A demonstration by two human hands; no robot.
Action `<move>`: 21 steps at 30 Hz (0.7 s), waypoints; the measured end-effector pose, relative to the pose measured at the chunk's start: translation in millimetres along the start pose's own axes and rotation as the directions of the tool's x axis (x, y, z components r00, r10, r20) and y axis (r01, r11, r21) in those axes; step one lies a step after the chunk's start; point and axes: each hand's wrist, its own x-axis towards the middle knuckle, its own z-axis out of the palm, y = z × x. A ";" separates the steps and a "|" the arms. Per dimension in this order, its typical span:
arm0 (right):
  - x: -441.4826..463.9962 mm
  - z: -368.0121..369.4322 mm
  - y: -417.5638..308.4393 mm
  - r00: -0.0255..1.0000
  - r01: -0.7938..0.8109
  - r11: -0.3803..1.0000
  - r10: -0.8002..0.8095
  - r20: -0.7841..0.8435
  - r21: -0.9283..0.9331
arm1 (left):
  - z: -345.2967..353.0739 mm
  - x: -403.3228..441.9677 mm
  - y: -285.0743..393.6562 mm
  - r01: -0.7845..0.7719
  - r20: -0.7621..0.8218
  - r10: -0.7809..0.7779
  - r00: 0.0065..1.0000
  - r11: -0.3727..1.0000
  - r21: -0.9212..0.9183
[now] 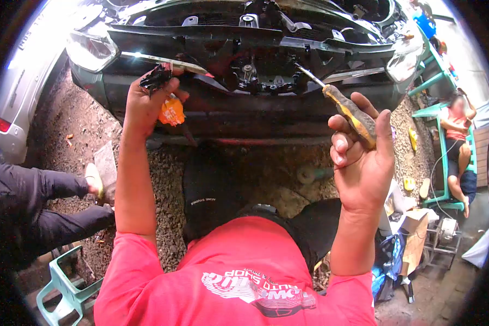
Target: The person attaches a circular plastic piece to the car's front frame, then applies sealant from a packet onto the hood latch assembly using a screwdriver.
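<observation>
My right hand [358,146] is closed around the grey and yellow handle of a screwdriver [350,111]. The metal shaft points up and left toward the car's front. My left hand [152,103] is raised by the left part of the bumper [212,106], its fingers closed on a crumpled black piece [156,77]. A bright orange piece [171,112] hangs below those fingers; its kind is unclear. Between the two hands lies the opened front of a dark car, with a latch-like metal part [248,69] in the recess.
Headlights [92,50] flank the car front. A person in dark trousers [43,185] is at the left, above a green plastic chair [65,288]. Another person [456,130] sits on a green chair at the right, near a cardboard box [415,239]. Gravel covers the ground.
</observation>
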 end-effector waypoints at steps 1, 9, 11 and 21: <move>0.3 -1.2 0.2 1.000 0.004 1.000 -0.004 0.013 -0.019 | 0.3 0.1 -0.2 -0.012 -0.001 0.012 1.000 1.000 -0.003; 3.3 1.7 -1.0 0.999 0.040 0.997 -0.038 0.025 -0.067 | 3.8 -1.3 0.5 -0.063 -0.015 0.062 0.998 0.996 -0.064; 5.8 1.6 -2.5 0.998 0.054 0.989 -0.050 0.034 -0.135 | 2.1 -1.0 -1.2 -0.042 -0.009 0.042 0.999 0.998 -0.050; 15.6 16.3 -1.5 0.988 0.152 0.956 -0.140 0.065 -0.249 | 0.9 -0.8 -1.0 -0.035 -0.002 0.035 0.999 0.999 -0.024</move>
